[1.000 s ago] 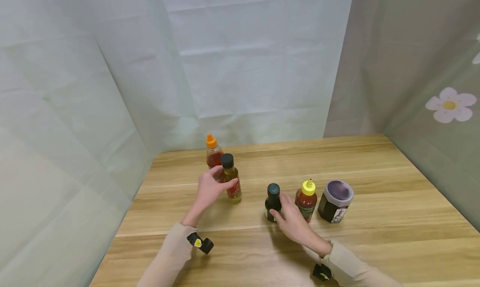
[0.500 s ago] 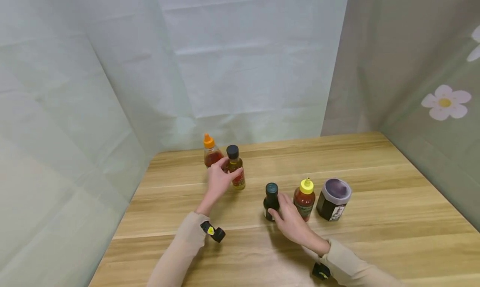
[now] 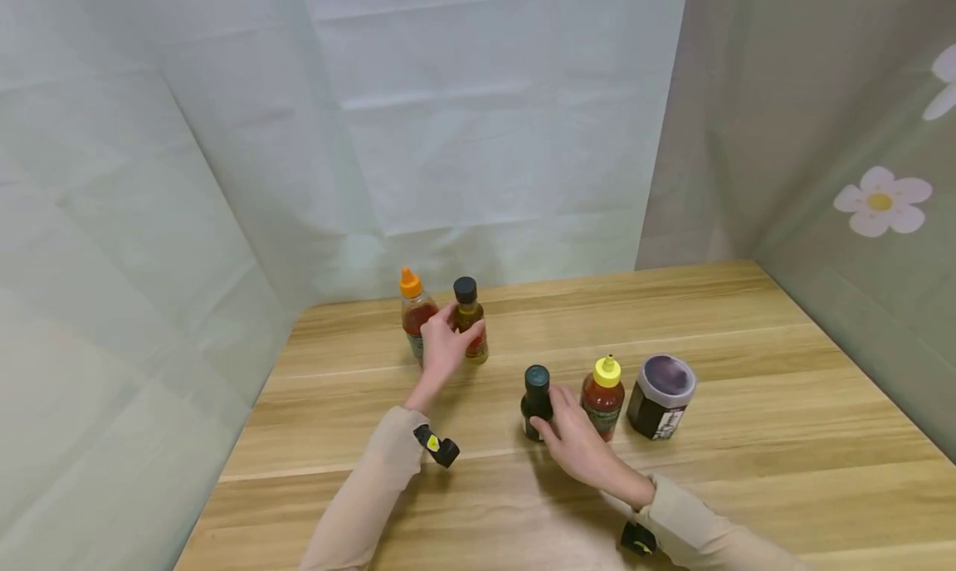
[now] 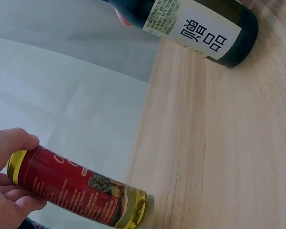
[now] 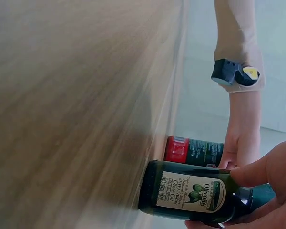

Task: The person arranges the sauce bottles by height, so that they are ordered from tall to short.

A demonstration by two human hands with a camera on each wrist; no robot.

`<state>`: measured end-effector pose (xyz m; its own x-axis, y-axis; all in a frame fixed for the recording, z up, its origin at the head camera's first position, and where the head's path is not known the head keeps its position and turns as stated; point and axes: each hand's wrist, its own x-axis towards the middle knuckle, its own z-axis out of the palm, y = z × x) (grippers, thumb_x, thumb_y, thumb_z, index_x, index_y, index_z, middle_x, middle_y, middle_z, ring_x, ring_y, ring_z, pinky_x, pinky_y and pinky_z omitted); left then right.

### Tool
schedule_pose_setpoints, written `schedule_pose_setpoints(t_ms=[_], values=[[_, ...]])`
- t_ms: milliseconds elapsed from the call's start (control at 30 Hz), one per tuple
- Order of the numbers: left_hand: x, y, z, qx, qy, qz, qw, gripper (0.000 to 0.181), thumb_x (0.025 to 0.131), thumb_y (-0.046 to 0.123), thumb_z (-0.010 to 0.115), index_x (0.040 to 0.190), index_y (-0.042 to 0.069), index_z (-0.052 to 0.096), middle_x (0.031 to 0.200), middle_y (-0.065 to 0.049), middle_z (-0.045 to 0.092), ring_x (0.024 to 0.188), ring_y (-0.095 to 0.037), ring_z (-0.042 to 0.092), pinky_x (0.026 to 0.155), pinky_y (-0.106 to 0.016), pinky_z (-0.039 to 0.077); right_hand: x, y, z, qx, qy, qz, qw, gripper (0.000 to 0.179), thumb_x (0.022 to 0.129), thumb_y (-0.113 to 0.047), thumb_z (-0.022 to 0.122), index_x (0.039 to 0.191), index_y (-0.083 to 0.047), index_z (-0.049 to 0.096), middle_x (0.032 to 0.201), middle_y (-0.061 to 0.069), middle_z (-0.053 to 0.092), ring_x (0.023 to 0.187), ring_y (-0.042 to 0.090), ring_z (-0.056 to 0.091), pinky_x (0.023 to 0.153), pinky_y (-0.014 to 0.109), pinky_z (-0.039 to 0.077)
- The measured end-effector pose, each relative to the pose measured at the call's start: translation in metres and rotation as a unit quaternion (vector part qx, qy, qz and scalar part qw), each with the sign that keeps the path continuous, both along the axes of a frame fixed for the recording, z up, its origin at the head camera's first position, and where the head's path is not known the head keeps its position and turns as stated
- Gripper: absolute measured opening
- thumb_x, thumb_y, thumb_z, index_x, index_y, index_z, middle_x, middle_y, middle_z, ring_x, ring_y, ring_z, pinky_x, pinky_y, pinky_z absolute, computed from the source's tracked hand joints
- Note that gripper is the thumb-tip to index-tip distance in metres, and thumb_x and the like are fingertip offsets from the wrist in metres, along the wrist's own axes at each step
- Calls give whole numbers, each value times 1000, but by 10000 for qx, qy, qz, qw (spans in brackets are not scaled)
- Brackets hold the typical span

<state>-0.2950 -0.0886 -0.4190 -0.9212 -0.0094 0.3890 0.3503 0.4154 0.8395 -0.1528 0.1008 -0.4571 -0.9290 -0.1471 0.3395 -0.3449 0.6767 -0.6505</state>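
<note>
My left hand (image 3: 442,348) grips a small glass bottle of golden oil (image 3: 478,348) with a black cap and a red label. In the left wrist view, thumb and fingers wrap the upper part of this oil bottle (image 4: 76,188), its base close over the wood. Just left of it stands a squeeze bottle (image 3: 417,315) with an orange cap, partly hidden by the hand. My right hand (image 3: 581,448) holds a dark green olive oil bottle (image 3: 534,405) upright. In the right wrist view, thumb and fingers pinch the olive oil bottle (image 5: 190,191) near its neck, its label showing.
Right beside my right hand is a red sauce bottle (image 3: 602,401) with a yellow cap. A dark jar (image 3: 657,409) with a pale purple lid stands to its right. Cloth walls (image 3: 485,139) border the back and sides of the wooden table (image 3: 747,388).
My left hand has carried the golden oil bottle toward the back of the table, beside the orange-capped bottle. The right hand keeps hold of the olive oil bottle in nearly the same place.
</note>
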Motion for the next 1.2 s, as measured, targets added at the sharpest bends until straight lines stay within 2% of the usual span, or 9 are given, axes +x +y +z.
schedule_pose_setpoints(t_ms=[300, 800, 1200], values=[[-1, -2, -6, -148, -22, 263, 9995, 41, 82, 13, 77, 118, -2, 63, 109, -21, 71, 102, -32, 69, 88, -46, 57, 1, -1, 0, 4, 12, 9, 10000, 46, 90, -7, 66, 128, 13, 48, 117, 23, 57, 110, 35, 60, 91, 47, 53], [-3, -1, -4, -750, 31, 422, 9963, 45, 85, 21, 75, 123, 2, 61, 109, -18, 71, 97, -31, 70, 82, -44, 59, 1, 1, 1, -40, -72, 12, 10000, 46, 90, -6, 66, 129, 12, 48, 119, 23, 57, 109, 34, 60, 90, 46, 54], [-6, -3, -7, -1055, 14, 339, 9938, 45, 87, 29, 72, 122, 3, 61, 107, -17, 71, 93, -31, 71, 79, -44, 60, 1, 0, -1, -101, -32, 55, 9999, 49, 91, -8, 66, 130, 14, 46, 119, 24, 57, 110, 36, 60, 89, 47, 54]])
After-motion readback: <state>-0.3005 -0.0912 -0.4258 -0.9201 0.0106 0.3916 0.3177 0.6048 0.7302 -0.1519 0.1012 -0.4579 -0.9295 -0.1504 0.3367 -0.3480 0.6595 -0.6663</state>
